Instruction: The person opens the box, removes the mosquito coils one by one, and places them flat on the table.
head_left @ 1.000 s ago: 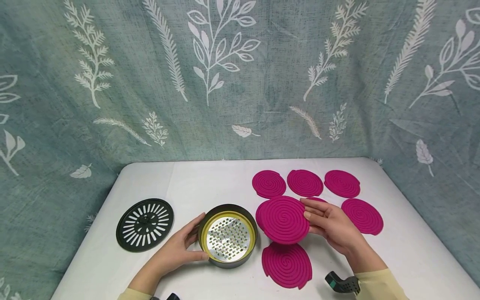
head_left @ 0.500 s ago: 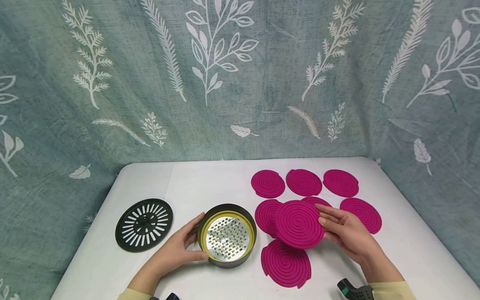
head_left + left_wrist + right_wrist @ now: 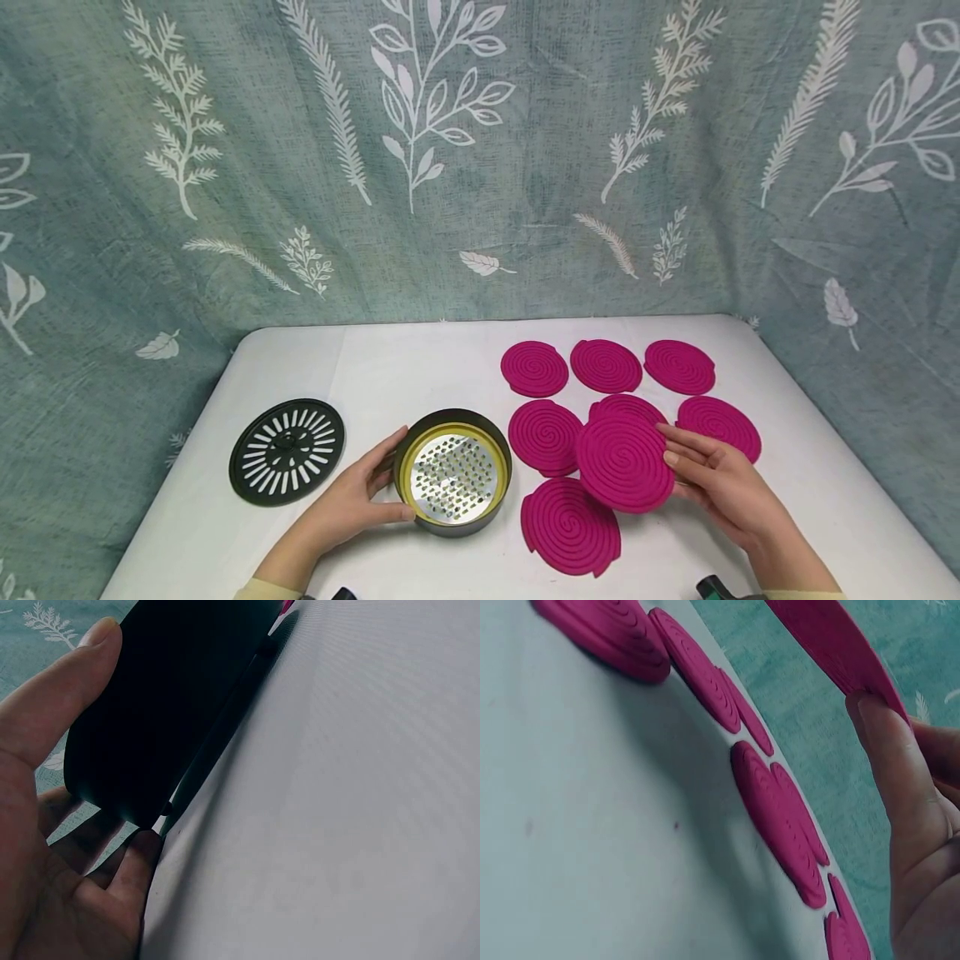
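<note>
In the head view my left hand (image 3: 356,492) grips the left side of a round dark bowl (image 3: 459,528) fitted with a yellow-ringed metal grater (image 3: 454,479). Up close, the left wrist view has the thumb on the bowl's dark wall (image 3: 165,705) and the fingers around its lower edge. My right hand (image 3: 723,479) pinches the right edge of a magenta spiral coaster (image 3: 626,462) between thumb and fingers. That coaster is held above the table, overlapping the front coaster (image 3: 570,529) and one behind it (image 3: 628,406) in the head view.
More magenta coasters lie flat at the right: one beside the held one (image 3: 546,437), one far right (image 3: 723,425) and a back row (image 3: 606,366). A black slotted disc (image 3: 262,479) lies left on the white table (image 3: 405,367). A patterned curtain (image 3: 555,275) surrounds the table.
My right hand has moved right and slightly toward me with the pinched coaster, uncovering more of the coasters beneath. My left hand and the bowl have stayed in place.
</note>
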Available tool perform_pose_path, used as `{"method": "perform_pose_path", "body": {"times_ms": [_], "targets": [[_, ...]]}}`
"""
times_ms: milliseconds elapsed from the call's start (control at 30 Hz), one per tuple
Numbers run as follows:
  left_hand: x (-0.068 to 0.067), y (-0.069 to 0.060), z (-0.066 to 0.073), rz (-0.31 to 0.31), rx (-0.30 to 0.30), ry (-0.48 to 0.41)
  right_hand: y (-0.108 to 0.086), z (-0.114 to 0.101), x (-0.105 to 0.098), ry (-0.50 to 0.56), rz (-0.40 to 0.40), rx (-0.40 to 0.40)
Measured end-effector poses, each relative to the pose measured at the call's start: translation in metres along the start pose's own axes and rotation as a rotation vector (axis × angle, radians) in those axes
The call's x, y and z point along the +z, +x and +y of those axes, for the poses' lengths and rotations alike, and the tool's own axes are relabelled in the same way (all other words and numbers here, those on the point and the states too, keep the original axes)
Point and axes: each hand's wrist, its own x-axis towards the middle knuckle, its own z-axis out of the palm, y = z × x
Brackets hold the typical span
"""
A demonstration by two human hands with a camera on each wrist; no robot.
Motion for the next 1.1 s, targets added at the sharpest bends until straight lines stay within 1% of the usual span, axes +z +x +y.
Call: {"method": "perform_pose_path", "body": {"times_ms": [100,233,367,633,833,933,1033,1100], "targets": [[0.0,0.0,0.001,0.001,0.001,-0.005,-0.004,0.003,-0.004,0.0,0.002,0.0],[0.0,-0.001,0.002,-0.007,0.009,-0.011,-0.009,0.007,-0.01,0.009,0.018,0.022],[0.001,-0.002,0.002,-0.019,0.015,-0.013,-0.014,0.012,-0.018,0.047,0.012,0.039],[0.0,-0.001,0.003,-0.011,0.015,-0.008,-0.021,0.021,-0.034,0.144,-0.034,0.051],[0.001,-0.001,0.002,-0.005,0.01,0.001,-0.025,0.026,-0.044,0.19,-0.034,0.095],[0.001,0.0,0.002,-0.001,0.003,0.005,-0.027,0.028,-0.047,0.184,-0.024,0.126],[0.0,0.0,0.002,0.003,-0.001,0.007,-0.027,0.029,-0.049,0.158,-0.041,0.154],[-0.001,0.0,0.002,0.004,-0.002,0.003,-0.027,0.03,-0.05,0.135,-0.06,0.158]]}}
